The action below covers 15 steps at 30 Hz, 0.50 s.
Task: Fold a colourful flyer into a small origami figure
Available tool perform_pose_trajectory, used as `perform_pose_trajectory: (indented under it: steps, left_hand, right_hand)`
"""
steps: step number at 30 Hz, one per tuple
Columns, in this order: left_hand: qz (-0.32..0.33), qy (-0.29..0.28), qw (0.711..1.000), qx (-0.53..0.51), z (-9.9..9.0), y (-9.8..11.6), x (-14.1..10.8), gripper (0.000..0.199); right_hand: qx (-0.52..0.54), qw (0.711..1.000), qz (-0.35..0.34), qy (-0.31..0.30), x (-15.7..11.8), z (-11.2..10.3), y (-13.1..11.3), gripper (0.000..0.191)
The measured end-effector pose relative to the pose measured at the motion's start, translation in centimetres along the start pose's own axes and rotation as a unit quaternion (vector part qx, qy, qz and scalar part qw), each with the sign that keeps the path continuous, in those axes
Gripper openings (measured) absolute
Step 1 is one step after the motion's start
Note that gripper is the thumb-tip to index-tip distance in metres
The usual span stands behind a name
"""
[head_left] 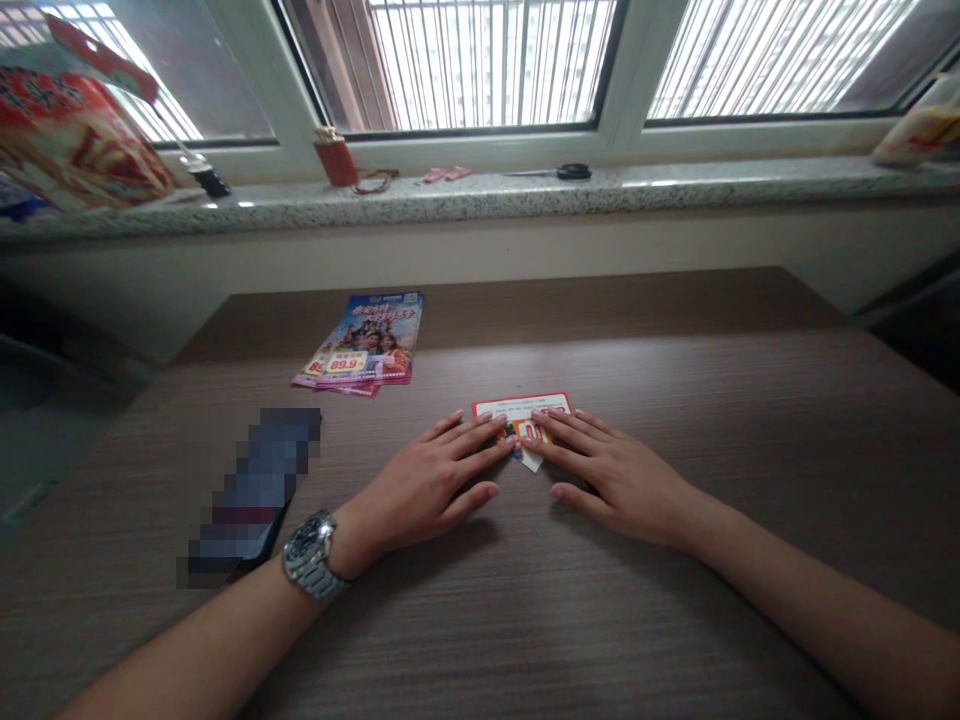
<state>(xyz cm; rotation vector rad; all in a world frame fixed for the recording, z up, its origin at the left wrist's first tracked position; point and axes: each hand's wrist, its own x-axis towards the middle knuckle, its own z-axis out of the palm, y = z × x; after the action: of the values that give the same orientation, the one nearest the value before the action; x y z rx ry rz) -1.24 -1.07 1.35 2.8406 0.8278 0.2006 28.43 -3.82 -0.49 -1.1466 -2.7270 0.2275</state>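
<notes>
A small folded paper point(521, 406), white with a red edge and a coloured printed part, lies on the brown table point(637, 620). Its near end narrows to a point between my hands. My left hand point(427, 480), with a metal watch point(311, 553) on the wrist, rests its fingertips on the paper's left side. From the right, my right hand point(622, 475) lays its fingertips on the other side. Both hands are palm down with fingers spread, and they grip nothing. The fingers cover parts of the paper.
Printed flyers point(375, 340) lie in a pile at the back left. A blurred-out phone-like object point(251, 500) is beside my left forearm. On the windowsill point(465, 200) are a red lighter-like item point(336, 160), scissors point(574, 172) and a food package point(82, 140).
</notes>
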Motion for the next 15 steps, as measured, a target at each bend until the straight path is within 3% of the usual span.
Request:
perform_pose_trajectory:
  steps: [7,15]
  left_hand:
    - [-0.101,0.071,0.992,-0.008,0.17,-0.28,-0.05,0.042]
    - [-0.107,0.09,0.99,-0.005,0.88,-0.32,0.11,0.044]
  right_hand:
    - [0.004,1.0,0.008,-0.007,-0.08,0.04,-0.01,0.061]
    - [0.0,1.0,0.005,0.001,-0.17,0.25,0.03,0.063]
